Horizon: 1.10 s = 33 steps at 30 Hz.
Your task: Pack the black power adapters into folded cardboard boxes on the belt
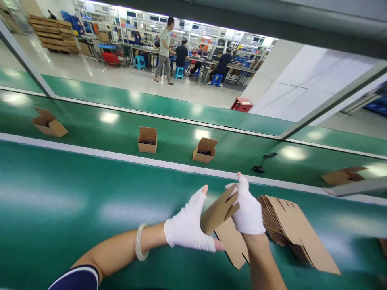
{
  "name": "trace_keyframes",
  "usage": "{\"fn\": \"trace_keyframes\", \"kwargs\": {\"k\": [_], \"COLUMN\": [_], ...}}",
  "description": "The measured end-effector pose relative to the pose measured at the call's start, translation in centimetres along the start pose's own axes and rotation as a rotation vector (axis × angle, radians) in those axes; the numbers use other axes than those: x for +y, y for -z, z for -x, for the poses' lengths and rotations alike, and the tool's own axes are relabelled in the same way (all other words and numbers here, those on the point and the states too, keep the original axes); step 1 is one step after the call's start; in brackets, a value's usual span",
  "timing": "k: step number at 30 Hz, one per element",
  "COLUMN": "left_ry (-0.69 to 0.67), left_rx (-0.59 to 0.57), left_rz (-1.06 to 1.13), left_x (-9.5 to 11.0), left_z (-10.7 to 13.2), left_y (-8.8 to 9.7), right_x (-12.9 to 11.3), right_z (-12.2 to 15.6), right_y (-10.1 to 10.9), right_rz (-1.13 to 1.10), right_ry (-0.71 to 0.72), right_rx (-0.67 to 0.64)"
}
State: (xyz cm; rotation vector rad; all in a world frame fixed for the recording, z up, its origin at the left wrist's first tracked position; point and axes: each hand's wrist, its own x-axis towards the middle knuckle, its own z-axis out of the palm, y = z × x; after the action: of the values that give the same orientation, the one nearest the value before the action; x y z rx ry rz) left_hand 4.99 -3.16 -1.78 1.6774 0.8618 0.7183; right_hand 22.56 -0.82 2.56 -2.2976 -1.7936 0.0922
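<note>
A left hand and a right hand, both in white fingerless gloves, hold a folded brown corrugated cardboard blank between them above a wide green conveyor belt. The left grip is wide around the blank's lower edge; the right is narrower on its upper end. A stack of flat brown cardboard blanks lies just right, and a single flat blank lies beneath the hands. On a farther green belt sit two open brown cartons and a black cable. Beyond a long window, seated workers line cluttered benches, near a red stool and stacked wooden pallets.
</note>
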Motion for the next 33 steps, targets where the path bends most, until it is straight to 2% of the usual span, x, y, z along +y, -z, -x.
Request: {"fn": "trace_keyframes", "kwargs": {"k": [1, 3, 7, 10, 11, 13, 15, 16, 17, 20, 23, 26, 29, 33], "left_ry": [0.028, 0.037, 0.007, 0.016, 0.034, 0.066, 0.065, 0.052, 0.037, 0.000, -0.007, -0.019, -0.066, -0.149], "left_rx": [-0.066, -0.115, -0.049, -0.008, 0.004, 0.049, 0.111, 0.135, 0.153, 0.184, 0.218, 0.180, 0.106, 0.001], "left_rz": [0.034, 0.131, 0.345, 0.428, 0.435, 0.427, 0.408, 0.398, 0.386, 0.334, 0.261, 0.235, 0.209, 0.003], "left_x": [0.5, 1.1, 1.2, 1.2, 1.2, 1.2, 1.2, 1.1, 1.0, 0.9, 0.8, 0.7, 0.6, 0.8], "left_z": [0.3, 0.4, -0.2, -0.5, -0.5, -0.5, -0.5, -0.5, -0.5, -0.4, -0.3, -0.1, 0.0, 0.2], "left_y": [-0.6, -0.3, 3.5, 6.2, 6.8, 7.4, 7.5, 7.5, 7.4, 7.2, 6.8, 6.4, 6.1, 6.3], "right_x": [-0.6, -1.2, -1.4, -1.6, -1.7, -2.1, -2.7, -3.1, -3.5, -4.7, -5.5, -5.7, -5.6, -5.2], "right_z": [0.2, 0.3, 0.5, 0.7, 0.8, 0.9, 1.0, 1.0, 1.1, 1.1, 1.0, 0.8, 0.8, 1.4], "right_y": [0.2, 0.4, 0.2, -0.4, -0.5, -0.4, 0.3, 0.9, 1.5, 3.1, 3.5, 2.3, 0.4, -1.0], "right_rz": [-0.092, -0.249, -0.522, -0.718, -0.729, -0.644, -0.455, -0.342, -0.232, 0.005, 0.076, 0.048, -0.073, -0.223], "right_ry": [0.045, 0.092, 0.131, 0.275, 0.327, 0.413, 0.502, 0.567, 0.637, 0.788, 0.840, 0.927, 0.981, 0.992], "right_rx": [0.000, 0.020, 0.069, 0.043, 0.071, 0.260, 0.547, 0.647, 0.695, 0.596, 0.512, 0.447, 0.383, 0.336]}}
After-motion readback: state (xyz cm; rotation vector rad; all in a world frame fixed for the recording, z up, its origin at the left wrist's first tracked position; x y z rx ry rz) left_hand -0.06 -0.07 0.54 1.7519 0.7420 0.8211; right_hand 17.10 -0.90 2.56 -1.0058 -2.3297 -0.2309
